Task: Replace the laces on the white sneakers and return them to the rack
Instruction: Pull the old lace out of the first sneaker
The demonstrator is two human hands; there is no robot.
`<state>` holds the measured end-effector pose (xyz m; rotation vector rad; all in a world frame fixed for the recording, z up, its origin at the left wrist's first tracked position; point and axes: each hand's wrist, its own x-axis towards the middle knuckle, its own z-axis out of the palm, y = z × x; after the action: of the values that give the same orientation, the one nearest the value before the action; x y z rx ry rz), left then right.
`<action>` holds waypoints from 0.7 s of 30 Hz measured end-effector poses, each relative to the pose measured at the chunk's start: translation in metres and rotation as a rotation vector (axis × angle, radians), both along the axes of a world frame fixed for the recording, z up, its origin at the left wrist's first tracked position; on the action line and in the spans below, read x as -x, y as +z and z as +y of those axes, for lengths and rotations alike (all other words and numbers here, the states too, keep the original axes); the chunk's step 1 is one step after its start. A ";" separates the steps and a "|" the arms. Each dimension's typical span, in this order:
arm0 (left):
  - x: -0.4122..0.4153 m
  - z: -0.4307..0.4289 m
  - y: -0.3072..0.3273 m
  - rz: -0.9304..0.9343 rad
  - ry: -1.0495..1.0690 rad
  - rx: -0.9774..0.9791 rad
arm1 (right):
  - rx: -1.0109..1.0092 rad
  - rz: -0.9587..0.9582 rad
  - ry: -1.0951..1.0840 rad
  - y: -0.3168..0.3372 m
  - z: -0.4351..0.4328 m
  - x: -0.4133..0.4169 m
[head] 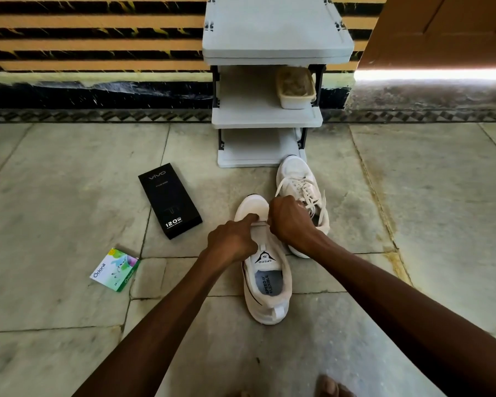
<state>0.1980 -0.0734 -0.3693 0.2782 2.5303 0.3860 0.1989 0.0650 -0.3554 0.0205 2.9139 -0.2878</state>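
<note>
Head view: unlaced white sneaker [268, 282] lies under both hands' fingers; left hand [232, 245] stretches its index onto the toe, right hand [288, 219] curls over the throat, either's grip unclear; laced sneaker [298, 176] just beyond, rack [267, 119] farther

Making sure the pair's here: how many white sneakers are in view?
2: the near sneaker at centre, the far sneaker, laced, beyond it by the rack. None seems hidden.

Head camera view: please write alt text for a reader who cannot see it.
The left hand and right hand work at the front of a white sneaker with a bare tongue, on a stone floor. A laced white sneaker stands beside it, before a grey rack; a black box lies to the left.
</note>
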 end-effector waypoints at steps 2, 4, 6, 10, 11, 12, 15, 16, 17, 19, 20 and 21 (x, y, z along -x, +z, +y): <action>-0.001 0.001 0.000 0.008 0.002 0.014 | -0.075 -0.006 0.065 0.007 -0.005 -0.003; -0.003 0.001 -0.001 0.023 -0.008 0.032 | -0.123 0.029 0.138 0.015 -0.007 -0.003; -0.003 0.000 0.000 0.035 -0.016 0.041 | -0.068 0.099 0.110 0.026 -0.003 0.001; -0.003 -0.003 0.001 0.040 0.002 0.022 | 0.355 0.315 -0.157 0.066 0.019 0.022; -0.004 -0.003 0.001 0.041 0.000 0.021 | 0.457 0.372 -0.200 0.078 0.025 0.025; -0.004 -0.003 0.001 0.042 0.000 0.021 | 0.512 0.442 -0.211 0.088 0.029 0.027; -0.004 -0.003 0.002 0.042 0.002 0.022 | 0.606 0.589 -0.196 0.096 0.029 0.023; -0.004 -0.002 0.002 0.033 0.005 0.018 | 0.639 0.593 -0.195 0.091 0.027 0.020; -0.004 -0.001 0.002 0.025 0.007 0.011 | 0.659 0.581 -0.199 0.084 0.026 0.017; -0.003 0.000 0.002 0.015 0.020 -0.012 | 0.667 0.512 -0.213 0.071 0.025 0.015; -0.002 0.001 0.002 0.019 0.029 -0.025 | 0.648 0.483 -0.205 0.068 0.026 0.015; -0.002 0.001 0.002 0.023 0.036 -0.034 | 0.611 0.458 -0.188 0.065 0.026 0.016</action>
<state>0.1997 -0.0725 -0.3676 0.2522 2.5562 0.4427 0.1833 0.0915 -0.2906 0.1500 3.1138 -1.3595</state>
